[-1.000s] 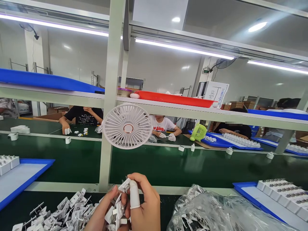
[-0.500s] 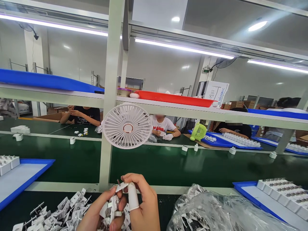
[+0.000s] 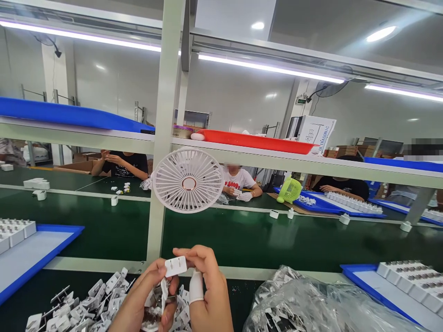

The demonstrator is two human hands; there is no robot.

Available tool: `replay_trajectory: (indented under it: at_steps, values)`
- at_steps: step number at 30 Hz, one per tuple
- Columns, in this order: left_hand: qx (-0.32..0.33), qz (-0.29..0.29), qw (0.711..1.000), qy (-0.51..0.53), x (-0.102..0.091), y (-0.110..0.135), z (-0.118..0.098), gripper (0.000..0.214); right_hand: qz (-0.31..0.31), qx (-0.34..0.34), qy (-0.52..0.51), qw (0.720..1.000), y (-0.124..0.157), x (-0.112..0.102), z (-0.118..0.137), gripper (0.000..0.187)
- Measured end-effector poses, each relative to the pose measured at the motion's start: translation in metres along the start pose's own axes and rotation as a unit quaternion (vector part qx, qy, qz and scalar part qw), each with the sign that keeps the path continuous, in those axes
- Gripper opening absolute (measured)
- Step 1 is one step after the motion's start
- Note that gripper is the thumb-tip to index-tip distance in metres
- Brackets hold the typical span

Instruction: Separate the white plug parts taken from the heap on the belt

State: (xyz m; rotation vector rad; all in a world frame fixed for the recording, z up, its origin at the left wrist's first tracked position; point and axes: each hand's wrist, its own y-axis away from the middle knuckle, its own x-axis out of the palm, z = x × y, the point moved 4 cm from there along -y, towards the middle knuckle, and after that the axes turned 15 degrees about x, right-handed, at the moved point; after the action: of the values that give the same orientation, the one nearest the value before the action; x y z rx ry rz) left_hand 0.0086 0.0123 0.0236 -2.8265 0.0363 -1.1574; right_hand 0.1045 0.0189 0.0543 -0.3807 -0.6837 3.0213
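Note:
A small white two-pin plug face plate (image 3: 176, 266) is held up between my hands, its flat side with two metal pins turned towards me. My left hand (image 3: 140, 293) grips its left edge between thumb and index finger. Further white plug parts (image 3: 162, 295) sit in that palm, partly hidden by the fingers. My right hand (image 3: 211, 290) is closed at the plate's right side, with an index fingertip on its top edge. A white finger cot (image 3: 196, 287) covers the right thumb. Below and left of my hands lies a loose heap of white plug parts (image 3: 86, 304).
A clear plastic bag (image 3: 311, 304) of parts lies at right. Blue trays (image 3: 360, 281) with rows of white plug housings (image 3: 411, 283) flank me. Ahead is a green conveyor belt (image 3: 235, 240). A white fan (image 3: 188, 182) hangs from the post; co-workers sit across.
The plate has turned in my fingers: its pins stuck upwards before, and now its flat face is towards me. The whole view has shifted slightly.

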Motion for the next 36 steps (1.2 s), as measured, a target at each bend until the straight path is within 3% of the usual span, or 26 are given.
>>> replay_trajectory:
  at_steps: [6, 10, 15, 21, 25, 30, 33, 36]
  values:
    - [0.064, -0.001, 0.991, -0.117, -0.001, 0.002, -0.010, 0.028, 0.038, 0.017, 0.000, 0.999, 0.003, 0.001, 0.000, 0.032]
    - [0.099, -0.013, 0.981, -0.166, 0.000, 0.005, -0.017, 0.028, 0.025, 0.022, -0.002, 0.999, 0.005, 0.001, 0.001, 0.026]
    - [0.106, -0.010, 0.978, -0.181, -0.001, 0.006, -0.018, 0.028, 0.021, -0.019, -0.027, 0.999, 0.005, 0.001, 0.004, 0.021]
    - [0.112, -0.002, 0.979, -0.172, -0.001, 0.004, -0.019, 0.025, 0.033, -0.047, 0.057, 0.997, 0.002, 0.003, 0.009, 0.033]
    - [0.103, 0.000, 0.978, -0.179, 0.000, 0.003, -0.022, 0.026, 0.065, -0.028, 0.036, 0.997, 0.000, 0.006, 0.012, 0.032]
    - [0.128, -0.010, 0.975, -0.183, -0.002, 0.002, -0.029, 0.024, 0.023, -0.031, 0.020, 0.999, -0.002, 0.001, 0.011, 0.034]
    - [0.145, -0.026, 0.973, -0.177, -0.006, 0.001, -0.034, 0.023, 0.002, -0.003, 0.079, 0.997, -0.003, -0.002, 0.004, 0.042]
    - [0.151, -0.041, 0.974, -0.166, -0.008, 0.000, -0.037, 0.023, 0.033, 0.063, 0.211, 0.975, -0.005, 0.003, -0.010, 0.039]
